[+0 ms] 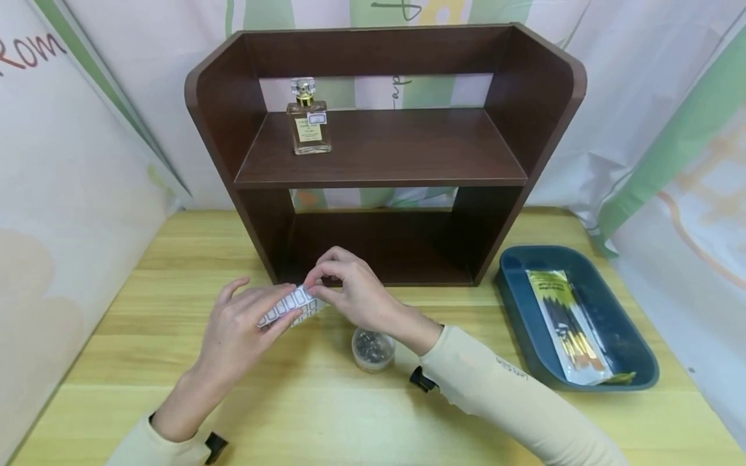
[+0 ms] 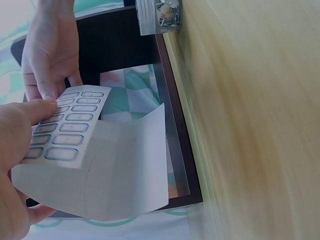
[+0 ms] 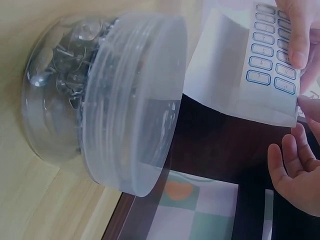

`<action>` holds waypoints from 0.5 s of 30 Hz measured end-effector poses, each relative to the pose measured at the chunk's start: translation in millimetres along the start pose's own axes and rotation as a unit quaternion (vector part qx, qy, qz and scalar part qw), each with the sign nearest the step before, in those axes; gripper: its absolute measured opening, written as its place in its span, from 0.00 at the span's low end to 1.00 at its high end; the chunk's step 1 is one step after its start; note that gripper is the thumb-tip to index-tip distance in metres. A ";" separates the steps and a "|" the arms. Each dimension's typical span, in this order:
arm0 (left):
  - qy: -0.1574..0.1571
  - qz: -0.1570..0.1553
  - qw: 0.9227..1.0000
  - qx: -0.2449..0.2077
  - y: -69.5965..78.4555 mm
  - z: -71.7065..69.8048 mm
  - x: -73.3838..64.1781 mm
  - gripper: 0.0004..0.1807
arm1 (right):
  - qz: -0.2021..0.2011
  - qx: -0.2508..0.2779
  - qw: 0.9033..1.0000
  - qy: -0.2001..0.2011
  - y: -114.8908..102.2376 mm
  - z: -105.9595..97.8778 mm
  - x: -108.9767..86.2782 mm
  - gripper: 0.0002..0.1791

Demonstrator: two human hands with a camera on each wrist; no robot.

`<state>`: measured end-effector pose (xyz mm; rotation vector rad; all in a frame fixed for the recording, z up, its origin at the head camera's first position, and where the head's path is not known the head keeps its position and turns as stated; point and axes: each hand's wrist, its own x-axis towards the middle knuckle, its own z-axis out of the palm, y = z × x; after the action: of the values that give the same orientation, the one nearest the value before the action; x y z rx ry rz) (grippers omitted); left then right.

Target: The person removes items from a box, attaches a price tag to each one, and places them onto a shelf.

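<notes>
I have the left hand (image 1: 236, 327) gripping a white paper sheet of blue-framed labels (image 1: 285, 305), while the right hand (image 1: 352, 291) pinches the sheet's edge. From my head view, the sheet lies at 10 o'clock from the round clear plastic tub of silvery pins (image 1: 373, 346), with the square amber glass bottle (image 1: 309, 133) at its 12 o'clock. I judge the step as peeling 1 label; next calls for a steady left hold and a light, slow pull.

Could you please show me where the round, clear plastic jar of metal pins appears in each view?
Head: jar, lower middle.
Left wrist: jar, top middle, cut off.
Right wrist: jar, large, mostly left half.
Shared landmark: white paper sheet of blue-outlined labels.
</notes>
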<state>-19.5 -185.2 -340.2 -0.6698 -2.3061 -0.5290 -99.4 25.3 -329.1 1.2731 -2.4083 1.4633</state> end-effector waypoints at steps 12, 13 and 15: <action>-0.006 -0.048 0.999 0.001 -6.5 -2.4 -10.8 0.23 | -0.023 -0.045 0.998 -0.029 -6.0 -6.1 -3.8 0.03; -0.007 -0.057 0.998 0.000 -7.2 -3.6 -12.1 0.22 | -0.025 -0.037 0.999 -0.031 -6.3 -7.1 -4.7 0.03; -0.009 -0.076 0.997 0.002 -8.9 -7.0 -14.5 0.22 | -0.027 -0.015 0.999 -0.030 -6.6 -9.3 -6.6 0.03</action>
<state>-12.1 -200.5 -347.2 -0.5012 -2.3871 -0.5887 -93.9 35.0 -322.1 1.3829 -2.4030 1.3890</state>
